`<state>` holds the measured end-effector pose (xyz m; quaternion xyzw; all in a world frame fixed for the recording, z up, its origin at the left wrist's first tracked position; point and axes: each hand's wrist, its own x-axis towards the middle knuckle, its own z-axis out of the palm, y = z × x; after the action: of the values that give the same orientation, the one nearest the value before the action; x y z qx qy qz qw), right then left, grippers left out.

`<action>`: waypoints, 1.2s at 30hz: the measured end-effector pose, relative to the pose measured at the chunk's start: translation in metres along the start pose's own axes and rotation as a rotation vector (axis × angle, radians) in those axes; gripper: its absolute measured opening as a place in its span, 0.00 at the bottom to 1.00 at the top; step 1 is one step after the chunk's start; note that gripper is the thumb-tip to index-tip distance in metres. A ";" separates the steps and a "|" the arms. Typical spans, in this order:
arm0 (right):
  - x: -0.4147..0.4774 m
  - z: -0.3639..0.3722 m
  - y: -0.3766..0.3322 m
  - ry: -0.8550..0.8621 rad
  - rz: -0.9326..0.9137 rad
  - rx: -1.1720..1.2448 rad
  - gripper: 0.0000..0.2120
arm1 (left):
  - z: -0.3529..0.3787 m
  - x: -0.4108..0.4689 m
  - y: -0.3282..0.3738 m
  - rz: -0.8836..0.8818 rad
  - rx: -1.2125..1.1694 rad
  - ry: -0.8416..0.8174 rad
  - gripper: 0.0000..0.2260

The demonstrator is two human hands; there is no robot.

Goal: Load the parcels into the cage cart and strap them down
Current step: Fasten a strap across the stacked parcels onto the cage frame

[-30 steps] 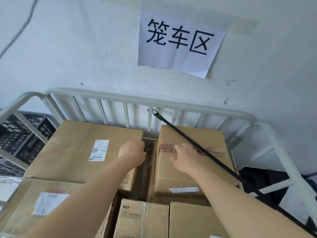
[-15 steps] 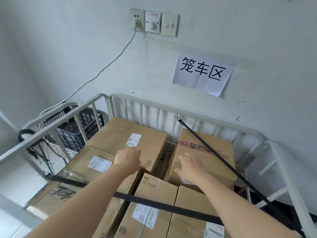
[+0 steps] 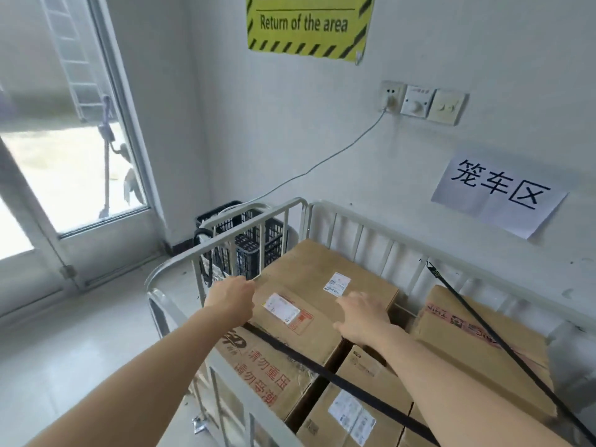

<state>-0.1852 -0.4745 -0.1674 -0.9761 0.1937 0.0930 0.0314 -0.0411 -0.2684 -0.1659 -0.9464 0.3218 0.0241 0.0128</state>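
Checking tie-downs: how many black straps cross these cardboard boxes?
2. A wide black strap crosses the front cardboard boxes; a thin black strap runs from the white back rail over the right box. More may be hidden.

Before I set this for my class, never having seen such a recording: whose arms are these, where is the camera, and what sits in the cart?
There is no machine here: one camera sits on a person's head and looks down along both bare arms. The left hand reaches to the corner of the top box by the white cage cart's rail; its grip is hidden, so I cannot tell if it holds anything. The right hand lies spread open over the same box, holding nothing. Cardboard parcels fill the cart, and a broad black strap crosses the front ones.
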 end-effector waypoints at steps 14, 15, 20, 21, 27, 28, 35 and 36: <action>0.132 -0.012 -0.205 -0.070 -0.086 0.072 0.25 | -0.001 0.047 -0.211 -0.108 0.004 0.026 0.09; 0.142 -0.014 -0.215 -0.067 -0.093 0.083 0.25 | 0.001 0.054 -0.221 -0.112 -0.001 0.023 0.08; 0.205 -0.014 -0.251 -0.072 -0.127 0.098 0.23 | 0.011 0.098 -0.259 -0.127 -0.026 -0.003 0.08; 0.220 -0.013 -0.255 -0.080 -0.129 0.098 0.23 | 0.013 0.107 -0.265 -0.136 -0.026 -0.012 0.08; 0.296 -0.013 -0.275 -0.094 -0.148 0.088 0.23 | 0.028 0.165 -0.293 -0.178 -0.057 -0.051 0.10; 0.308 -0.012 -0.278 -0.094 -0.149 0.085 0.23 | 0.033 0.176 -0.296 -0.182 -0.074 -0.058 0.11; 0.382 0.003 -0.294 -0.136 -0.139 0.112 0.20 | 0.078 0.255 -0.304 -0.182 -0.249 -0.189 0.13; 0.393 0.006 -0.296 -0.143 -0.132 0.121 0.20 | 0.085 0.268 -0.305 -0.177 -0.277 -0.206 0.13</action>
<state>0.2839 -0.3465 -0.2421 -0.9739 0.1315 0.1484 0.1100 0.3534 -0.1864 -0.2621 -0.9562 0.2280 0.1639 -0.0827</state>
